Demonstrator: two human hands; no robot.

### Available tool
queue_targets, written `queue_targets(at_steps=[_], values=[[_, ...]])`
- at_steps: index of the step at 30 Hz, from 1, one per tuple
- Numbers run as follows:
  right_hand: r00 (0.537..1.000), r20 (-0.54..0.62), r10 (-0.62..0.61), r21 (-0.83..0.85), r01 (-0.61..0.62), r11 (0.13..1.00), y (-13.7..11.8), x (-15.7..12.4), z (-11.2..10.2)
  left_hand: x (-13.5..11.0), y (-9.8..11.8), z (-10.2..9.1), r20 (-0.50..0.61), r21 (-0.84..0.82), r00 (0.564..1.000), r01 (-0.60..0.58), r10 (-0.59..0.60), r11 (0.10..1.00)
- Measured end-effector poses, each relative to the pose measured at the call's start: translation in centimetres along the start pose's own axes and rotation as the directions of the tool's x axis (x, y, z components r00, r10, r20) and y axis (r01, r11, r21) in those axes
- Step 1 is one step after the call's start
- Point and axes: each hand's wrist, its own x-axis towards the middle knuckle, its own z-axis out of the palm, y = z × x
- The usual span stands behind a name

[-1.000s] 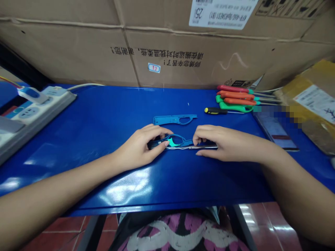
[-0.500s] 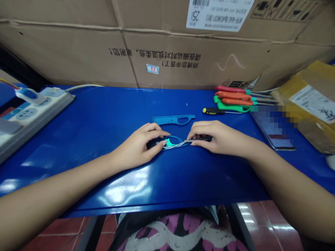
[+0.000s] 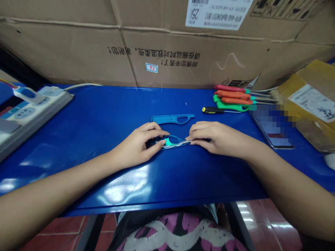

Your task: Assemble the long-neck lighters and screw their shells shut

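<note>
On the blue table an opened blue long-nosed lighter [image 3: 180, 145] lies between my hands, with a green trigger [image 3: 170, 142] and pale wires [image 3: 174, 146] showing in it. My left hand [image 3: 140, 144] grips its wider end, thumb and fingers on either side; that end is mostly hidden under the palm. At the narrow end, my right hand [image 3: 213, 136] pinches the wires and the front part between thumb and fingers. Just beyond lies the other blue shell half [image 3: 164, 120], its inside facing up.
Several red, orange and green long-nosed lighters [image 3: 232, 94] are piled at the back right, beside a black-and-yellow screwdriver [image 3: 213, 110]. A phone [image 3: 274, 130] and a taped parcel [image 3: 311, 90] lie farther right. A power strip [image 3: 39, 108] stands left; a cardboard box [image 3: 162, 38] closes off the back.
My right hand has shifted slightly, and the dark piece seen under its fingers before is now hidden. My left hand keeps its grip on the lighter.
</note>
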Motion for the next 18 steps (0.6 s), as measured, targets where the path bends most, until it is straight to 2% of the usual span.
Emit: queue_targets(at_steps=[5, 9, 11, 14, 18], values=[[1.000, 0.027, 0.012, -0.147, -0.008, 0.989, -0.8, -0.1, 0.0, 0.1, -0.1, 0.1, -0.006, -0.005, 1.000, -0.011, 0.011, 1.000], [0.998, 0.065, -0.011, -0.367, 0.035, 0.929, -1.9, -0.2, 0.1, 0.0, -0.1, 0.0, -0.001, -0.009, 1.000, 0.002, -0.002, 1.000], [0.998, 0.065, -0.013, -0.415, 0.038, 0.909, -2.2, -0.3, 0.0, 0.0, 0.0, 0.0, 0.001, -0.012, 1.000, 0.009, -0.009, 1.000], [1.000, 0.000, 0.029, -0.347, -0.027, 0.938, -2.1, -0.2, 0.1, 0.0, 0.1, -0.1, 0.002, -0.013, 1.000, 0.012, -0.012, 1.000], [0.979, -0.148, 0.144, -0.079, -0.156, 0.985, -1.3, 0.4, 1.1, 0.1, 0.1, 0.1, -0.010, -0.005, 1.000, 0.004, -0.005, 1.000]])
